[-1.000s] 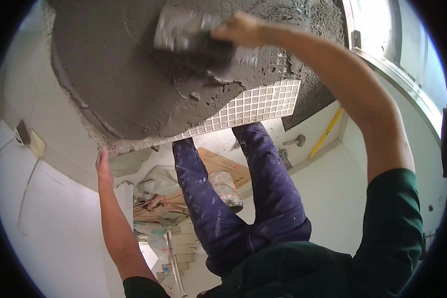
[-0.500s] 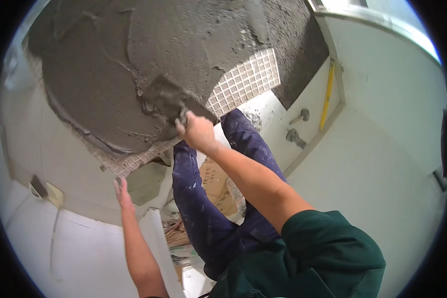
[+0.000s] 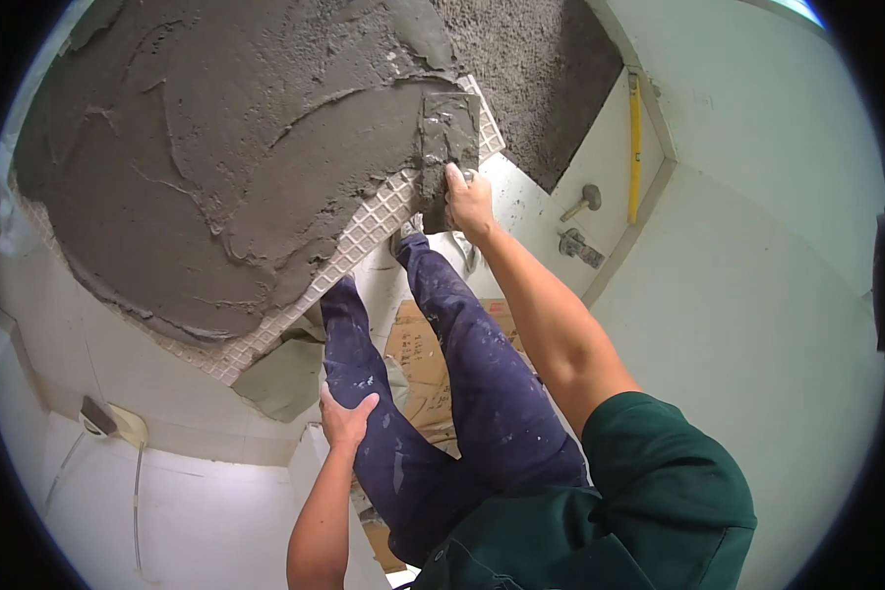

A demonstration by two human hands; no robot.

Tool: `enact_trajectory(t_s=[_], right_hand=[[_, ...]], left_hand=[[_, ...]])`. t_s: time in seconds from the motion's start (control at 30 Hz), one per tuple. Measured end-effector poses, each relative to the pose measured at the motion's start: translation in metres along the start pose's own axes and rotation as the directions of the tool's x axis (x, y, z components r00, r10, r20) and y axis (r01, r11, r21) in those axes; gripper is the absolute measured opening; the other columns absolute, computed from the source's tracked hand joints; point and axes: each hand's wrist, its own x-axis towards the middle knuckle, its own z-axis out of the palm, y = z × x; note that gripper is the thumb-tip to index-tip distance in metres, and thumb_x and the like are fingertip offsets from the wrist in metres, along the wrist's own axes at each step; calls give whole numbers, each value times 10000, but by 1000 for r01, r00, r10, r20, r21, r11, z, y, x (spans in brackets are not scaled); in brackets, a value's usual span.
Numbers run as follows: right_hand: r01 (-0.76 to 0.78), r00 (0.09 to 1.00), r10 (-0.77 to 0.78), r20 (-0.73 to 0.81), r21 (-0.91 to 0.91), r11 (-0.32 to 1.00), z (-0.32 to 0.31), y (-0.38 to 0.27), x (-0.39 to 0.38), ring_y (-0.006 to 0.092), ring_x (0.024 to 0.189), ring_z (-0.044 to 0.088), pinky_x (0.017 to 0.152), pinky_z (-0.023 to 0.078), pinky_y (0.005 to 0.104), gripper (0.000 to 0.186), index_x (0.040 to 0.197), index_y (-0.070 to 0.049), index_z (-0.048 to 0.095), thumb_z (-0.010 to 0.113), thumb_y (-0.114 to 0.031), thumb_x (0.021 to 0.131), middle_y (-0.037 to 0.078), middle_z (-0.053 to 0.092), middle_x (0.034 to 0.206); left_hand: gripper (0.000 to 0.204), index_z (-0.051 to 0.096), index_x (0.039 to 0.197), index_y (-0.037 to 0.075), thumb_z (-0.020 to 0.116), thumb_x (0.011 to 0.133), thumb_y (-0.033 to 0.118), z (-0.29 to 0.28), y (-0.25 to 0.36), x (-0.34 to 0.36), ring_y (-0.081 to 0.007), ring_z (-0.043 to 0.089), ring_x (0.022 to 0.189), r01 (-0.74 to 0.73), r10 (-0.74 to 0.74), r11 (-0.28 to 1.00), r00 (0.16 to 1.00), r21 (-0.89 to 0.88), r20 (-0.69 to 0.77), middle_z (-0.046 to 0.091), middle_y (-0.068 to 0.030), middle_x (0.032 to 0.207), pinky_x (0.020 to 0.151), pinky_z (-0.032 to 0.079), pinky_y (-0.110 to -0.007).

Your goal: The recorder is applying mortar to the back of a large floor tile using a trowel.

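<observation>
Right hand (image 3: 469, 202) clamped on handle of flat rectangular steel trowel (image 3: 448, 138), blade caked in grey mortar, pressed flat against large tile slab (image 3: 364, 231) with gridded white back. Slab tilted, leaning across upper left, mostly covered in thick wet grey mortar layer (image 3: 216, 167) with ridged sweep marks; bare white grid strip showing along lower right edge. Trowel at slab's upper right corner, right at boundary of mortar and bare grid. Left hand (image 3: 346, 418) open, fingers spread, resting on left thigh of dark blue paint-spattered trousers (image 3: 462, 393), holding nothing. Flattened brown cardboard (image 3: 423, 364) on floor between the legs. Hammer (image 3: 582, 202) and yellow spirit level (image 3: 635, 147) lying near far wall corner, well apart from hands.
</observation>
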Motion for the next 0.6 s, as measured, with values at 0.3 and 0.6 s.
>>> enact_trajectory(t_s=[0.3,0.6], right_hand=[[-234,968,218,-126,-136,963,-70,25,-52,240,598,606,626,486,403,491,812,59,630,632,-416,934,177,633,669],[-89,946,25,-322,-187,978,-64,-42,75,460,892,652,829,493,510,562,909,50,636,459,-476,1000,298,672,925]], left_hand=[[1070,361,1447,-46,897,640,410,15,31,-10,-349,554,1246,81,-79,993,997,81,-25,565,-231,1334,1052,436,-411],[1114,336,1484,13,874,632,488,41,63,-10,-371,505,1303,165,-164,970,986,178,-20,512,-226,1412,1088,407,-450]])
